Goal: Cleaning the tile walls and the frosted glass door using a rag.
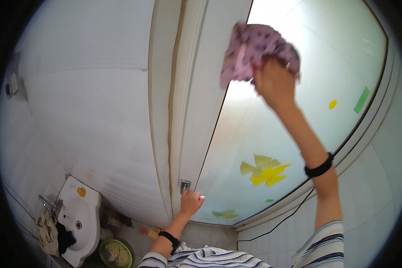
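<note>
My right hand is raised and grips a pink cloth with a dark pattern. The cloth lies across the upper part of a frosted glass door panel and overlaps its white frame. Lower down, my left hand is curled at a small metal door handle on that frame; its fingers partly hide the handle. Yellow and green flower decals mark the glass below the cloth.
At lower left is a white washbasin with a metal faucet and crumpled beige fabric by its edge. A green basin holding cloth sits on the floor. A black cable runs along the right wall.
</note>
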Demonstrator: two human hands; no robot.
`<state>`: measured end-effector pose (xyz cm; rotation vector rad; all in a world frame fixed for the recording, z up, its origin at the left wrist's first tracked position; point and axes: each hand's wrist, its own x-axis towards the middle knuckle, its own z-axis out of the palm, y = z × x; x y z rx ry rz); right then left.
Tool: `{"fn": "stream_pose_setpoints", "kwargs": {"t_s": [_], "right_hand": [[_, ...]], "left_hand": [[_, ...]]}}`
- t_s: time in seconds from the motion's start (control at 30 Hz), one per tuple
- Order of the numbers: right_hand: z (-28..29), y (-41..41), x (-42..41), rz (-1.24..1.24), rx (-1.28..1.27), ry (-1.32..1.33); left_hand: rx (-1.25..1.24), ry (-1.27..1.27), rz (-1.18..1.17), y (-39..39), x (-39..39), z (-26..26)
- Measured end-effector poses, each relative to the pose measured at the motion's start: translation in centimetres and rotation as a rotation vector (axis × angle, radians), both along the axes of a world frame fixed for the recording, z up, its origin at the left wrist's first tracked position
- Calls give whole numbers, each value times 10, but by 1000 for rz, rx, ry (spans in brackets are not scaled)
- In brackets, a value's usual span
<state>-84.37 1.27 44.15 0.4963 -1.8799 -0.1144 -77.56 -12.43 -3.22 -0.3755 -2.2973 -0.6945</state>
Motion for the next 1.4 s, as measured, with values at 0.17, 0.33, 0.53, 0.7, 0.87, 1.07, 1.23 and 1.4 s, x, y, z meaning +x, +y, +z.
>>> {"fn": "stream_pose_setpoints", "kwargs": {"t_s": [0.17, 0.33, 0.53, 0.7, 0.87, 1.07, 1.23, 1.4], "right_hand": [[-135, -16, -6, 91, 19, -375], [-249, 3, 1, 123, 219, -314], [-266, -40, 20, 413, 110, -342], [-200, -68, 4, 126, -39, -267], [-85, -108, 0, 257, -243, -28], [-200, -107, 10, -72, -2, -655], [-297, -82, 18, 90, 104, -285], [-267, -72, 2, 44, 144, -76]], "left_hand": [[-6, -36, -55, -8, -1, -3], [-71, -47, -92, -8, -4, -2], [-107, -23, -28, -6, 1, 3], [-121, -5, -107, -8, -1, 3], [-74, -69, -122, -13, -4, -1], [-58, -66, -116, -22, -4, 0], [-53, -70, -193, -19, -4, -3], [-86, -70, -170, -18, -3, -2]]}}
